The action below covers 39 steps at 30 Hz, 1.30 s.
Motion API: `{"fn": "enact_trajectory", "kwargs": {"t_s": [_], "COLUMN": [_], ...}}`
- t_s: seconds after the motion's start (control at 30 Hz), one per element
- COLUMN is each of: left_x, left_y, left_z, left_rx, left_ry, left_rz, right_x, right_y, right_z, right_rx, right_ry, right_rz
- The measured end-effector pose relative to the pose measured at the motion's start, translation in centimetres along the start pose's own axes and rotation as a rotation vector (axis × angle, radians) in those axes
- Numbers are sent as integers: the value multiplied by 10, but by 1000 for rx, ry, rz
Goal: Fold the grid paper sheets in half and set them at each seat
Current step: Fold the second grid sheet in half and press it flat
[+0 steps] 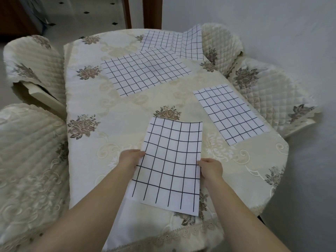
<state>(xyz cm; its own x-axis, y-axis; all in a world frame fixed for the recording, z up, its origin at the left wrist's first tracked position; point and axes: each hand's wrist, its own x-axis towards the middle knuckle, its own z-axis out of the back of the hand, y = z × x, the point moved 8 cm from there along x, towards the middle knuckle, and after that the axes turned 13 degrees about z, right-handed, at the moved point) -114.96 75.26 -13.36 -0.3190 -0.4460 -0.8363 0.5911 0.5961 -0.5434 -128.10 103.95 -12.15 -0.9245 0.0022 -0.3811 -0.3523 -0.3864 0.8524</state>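
Note:
A folded grid paper sheet (171, 164) hangs just above the near end of the table, held by both long edges. My left hand (130, 158) pinches its left edge and my right hand (211, 169) pinches its right edge. Another folded grid sheet (230, 112) lies flat near the table's right edge. A larger unfolded grid sheet (143, 71) lies toward the far middle of the table. Behind it a further unfolded sheet (174, 41) rests at the far right corner, its corner curling up against a chair back.
The table (101, 106) wears a cream cloth with flower motifs. Quilted cream chair backs stand close at the left (27, 57), near left (27, 160), far right (223, 40) and right (272, 91). A white wall (281, 19) runs behind, tiled floor (87, 13) at the far left.

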Motion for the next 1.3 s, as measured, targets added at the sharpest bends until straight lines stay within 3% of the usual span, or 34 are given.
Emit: {"fn": "enact_trajectory", "kwargs": {"t_s": [0.3,0.7,1.3], "left_x": [27,-2,3], "left_y": [22,27,1], "left_z": [81,172,191], "left_rx": [-213,-427,-214], "left_ry": [-86,-230,-436], "left_rz": [74,37,-32], "right_x": [-5,-21,-3], "right_y": [39,70,81], "right_z": [-72,-181,-206], "right_rx": [-22,-143,-239], "right_ry": [170,371,373], "right_rz": [136,260,311]}}
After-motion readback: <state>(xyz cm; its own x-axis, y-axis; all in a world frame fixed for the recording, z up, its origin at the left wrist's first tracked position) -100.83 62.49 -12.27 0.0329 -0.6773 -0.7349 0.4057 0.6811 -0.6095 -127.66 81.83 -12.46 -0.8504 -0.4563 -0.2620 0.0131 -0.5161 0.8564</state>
